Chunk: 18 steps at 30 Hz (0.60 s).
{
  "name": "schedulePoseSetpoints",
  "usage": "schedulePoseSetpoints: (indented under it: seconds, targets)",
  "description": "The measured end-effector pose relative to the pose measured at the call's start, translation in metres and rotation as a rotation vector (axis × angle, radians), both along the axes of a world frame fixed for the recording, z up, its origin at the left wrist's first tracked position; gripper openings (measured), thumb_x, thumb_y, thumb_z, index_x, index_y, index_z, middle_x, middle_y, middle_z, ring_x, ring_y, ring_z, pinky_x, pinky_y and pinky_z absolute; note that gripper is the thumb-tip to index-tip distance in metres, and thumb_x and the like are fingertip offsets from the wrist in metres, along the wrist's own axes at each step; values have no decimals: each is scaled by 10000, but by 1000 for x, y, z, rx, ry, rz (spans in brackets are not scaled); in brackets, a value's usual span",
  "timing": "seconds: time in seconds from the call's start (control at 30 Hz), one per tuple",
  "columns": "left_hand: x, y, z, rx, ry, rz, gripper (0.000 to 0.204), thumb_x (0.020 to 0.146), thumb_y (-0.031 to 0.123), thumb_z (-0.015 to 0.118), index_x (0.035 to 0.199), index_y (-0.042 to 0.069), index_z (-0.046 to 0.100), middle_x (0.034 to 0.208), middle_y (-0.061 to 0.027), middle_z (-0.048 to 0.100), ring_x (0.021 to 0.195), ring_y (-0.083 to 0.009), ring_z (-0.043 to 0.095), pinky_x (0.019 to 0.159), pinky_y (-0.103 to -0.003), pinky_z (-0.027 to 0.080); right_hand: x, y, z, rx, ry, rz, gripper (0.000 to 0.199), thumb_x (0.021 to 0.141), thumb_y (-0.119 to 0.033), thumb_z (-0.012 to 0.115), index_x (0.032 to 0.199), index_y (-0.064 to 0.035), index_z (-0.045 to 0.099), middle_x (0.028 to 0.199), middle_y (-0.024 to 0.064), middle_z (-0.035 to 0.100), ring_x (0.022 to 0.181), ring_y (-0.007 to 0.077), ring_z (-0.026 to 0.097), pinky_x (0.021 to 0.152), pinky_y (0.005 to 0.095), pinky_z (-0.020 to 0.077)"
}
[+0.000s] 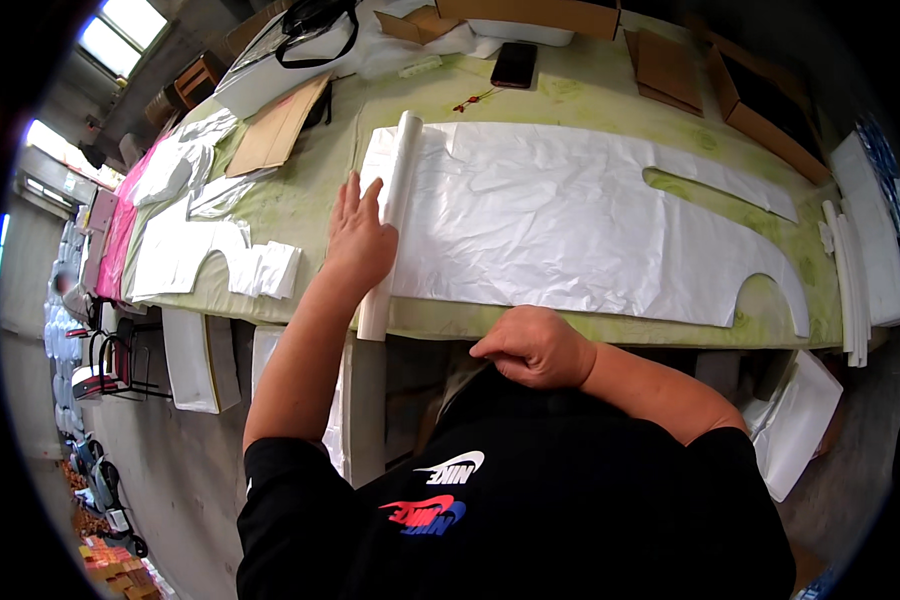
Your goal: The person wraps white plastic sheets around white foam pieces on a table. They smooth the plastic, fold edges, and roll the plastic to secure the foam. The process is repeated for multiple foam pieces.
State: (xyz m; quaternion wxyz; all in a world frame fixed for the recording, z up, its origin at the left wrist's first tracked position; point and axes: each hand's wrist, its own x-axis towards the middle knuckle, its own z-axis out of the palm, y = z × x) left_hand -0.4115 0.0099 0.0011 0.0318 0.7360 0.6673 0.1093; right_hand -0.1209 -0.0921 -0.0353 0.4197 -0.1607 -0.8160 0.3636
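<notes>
A long white sheet (570,220), cut to a shaped outline with curved notches, lies spread across a green-topped table (300,200). A white roll (388,225) lies across the sheet's left end. My left hand (358,235) rests flat on the table against that roll, fingers apart. My right hand (535,347) is at the table's near edge below the sheet, fingers curled under; whether it pinches the sheet's edge I cannot tell.
More white cut pieces (205,255) lie on the table's left part, by a brown cardboard sheet (275,130). A dark phone (513,64) and open cardboard boxes (760,100) sit at the far side. White strips (850,280) hang at the right end.
</notes>
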Motion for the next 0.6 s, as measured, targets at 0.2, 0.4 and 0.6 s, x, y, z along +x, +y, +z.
schedulePoseSetpoints:
  seconds: [0.2, 0.4, 0.6]
  targets:
    - [34, -4, 5, -194, 199, 168, 960, 922, 511, 657, 1642, 91, 179, 1703, -213, 140, 1574, -378, 158, 1260, -536, 166, 3, -2, -2, 11, -18, 8, 245, 756, 3, 719, 977, -97, 749, 825, 91, 699, 775, 305, 674, 710, 405, 546]
    - [-11, 24, 0, -203, 126, 330, 973, 905, 510, 675, 1656, 165, 162, 1706, -180, 164, 1565, -373, 193, 1253, -508, 214, 18, -6, -2, -35, -27, -40, 258, 751, 3, 716, 988, -93, 751, 848, 93, 711, 789, 300, 682, 721, 399, 551]
    - [0, 28, 4, -179, 46, 335, 941, 901, 495, 675, 1649, 173, 204, 1597, -185, 401, 1474, -372, 388, 1195, -438, 338, 25, -10, 0, -50, -67, -32, 273, 756, 11, 710, 1004, -94, 753, 856, 91, 714, 798, 297, 684, 729, 390, 555]
